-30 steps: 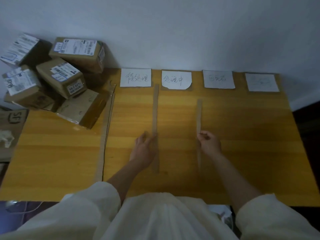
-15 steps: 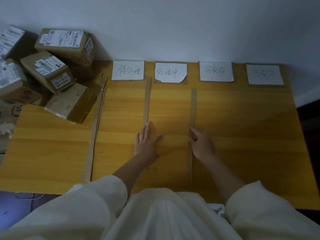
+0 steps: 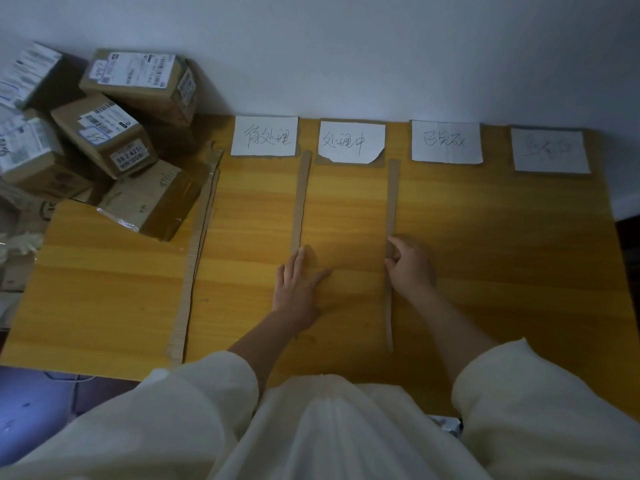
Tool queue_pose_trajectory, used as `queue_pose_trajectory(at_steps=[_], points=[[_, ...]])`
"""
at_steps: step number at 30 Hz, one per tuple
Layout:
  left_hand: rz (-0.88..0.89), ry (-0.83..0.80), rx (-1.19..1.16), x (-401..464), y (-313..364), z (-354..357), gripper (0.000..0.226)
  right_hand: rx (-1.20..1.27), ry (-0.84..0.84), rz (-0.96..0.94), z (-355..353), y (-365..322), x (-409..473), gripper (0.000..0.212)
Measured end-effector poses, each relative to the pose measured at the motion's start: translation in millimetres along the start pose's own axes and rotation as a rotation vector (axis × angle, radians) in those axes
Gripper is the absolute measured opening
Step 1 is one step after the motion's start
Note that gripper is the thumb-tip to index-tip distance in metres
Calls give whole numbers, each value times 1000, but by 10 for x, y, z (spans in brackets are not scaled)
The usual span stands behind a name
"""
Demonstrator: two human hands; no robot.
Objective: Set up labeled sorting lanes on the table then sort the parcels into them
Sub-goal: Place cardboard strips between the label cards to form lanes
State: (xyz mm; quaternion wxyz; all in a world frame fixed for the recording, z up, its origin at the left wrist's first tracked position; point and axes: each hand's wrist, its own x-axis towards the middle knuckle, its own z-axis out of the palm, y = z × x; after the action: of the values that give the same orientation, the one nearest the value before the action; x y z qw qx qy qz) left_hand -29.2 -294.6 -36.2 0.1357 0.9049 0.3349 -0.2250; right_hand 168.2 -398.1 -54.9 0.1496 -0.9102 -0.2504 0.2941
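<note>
While flattened on the wooden table [image 3: 485, 254], left hand [image 3: 298, 285] with fingers straight and spread, gripping nothing, pressing down on the near part of the middle-left cardboard strip [image 3: 300, 199]; strip running away from the fingertips toward the gap between the first label [image 3: 265, 136] and second label [image 3: 351, 142], its near end hidden under palm and forearm. Right hand [image 3: 410, 268] just beside the middle-right cardboard strip [image 3: 392, 216], fingers curled, fingertips and thumb touching the strip's right edge about halfway along; cannot tell whether pinching it or merely pushing against it. That strip extending both ways from the contact, far end near the second label's right corner, near end toward the body. Third strip [image 3: 188, 271] lying alone at the left, well apart from both hands, longer and slightly slanted. Third label [image 3: 446, 142] and fourth label [image 3: 550, 150] along the far edge to the right, handwriting on the fourth too faint to read. Parcels [image 3: 104, 133] heaped at the far left corner, partly off the table edge, well apart from either hand, one tape-wrapped box [image 3: 156, 202] tilted nearest the left strip. Cream sleeves [image 3: 540, 403] filling the bottom.
</note>
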Motion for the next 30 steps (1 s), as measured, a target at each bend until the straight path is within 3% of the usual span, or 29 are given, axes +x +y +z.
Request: queue_pose_trajectory(at_steps=[7, 10, 13, 17, 22, 26, 30], points=[[-5, 32, -149, -28, -37, -17, 84, 68, 117, -21, -71, -130, -131, 35], [-33, 156, -351, -74, -181, -67, 76, 105, 187, -105, -56, -302, -233, 20], [-111, 322, -532, -160, -436, -134, 60, 165, 189, -188, 43, -543, -332, 20], [-278, 466, -697, -332, -915, -158, 52, 232, 102, -252, 318, -974, -508, 18], [-499, 481, -793, -525, -1574, -63, 48, 267, -56, -308, 702, -1582, -701, 12], [-552, 482, -752, -635, -2028, 52, 40, 274, -146, -295, 981, -2012, -769, 11], [-487, 420, -694, -677, -2369, 171, 42, 226, -225, -207, 1266, -2366, -783, 14]])
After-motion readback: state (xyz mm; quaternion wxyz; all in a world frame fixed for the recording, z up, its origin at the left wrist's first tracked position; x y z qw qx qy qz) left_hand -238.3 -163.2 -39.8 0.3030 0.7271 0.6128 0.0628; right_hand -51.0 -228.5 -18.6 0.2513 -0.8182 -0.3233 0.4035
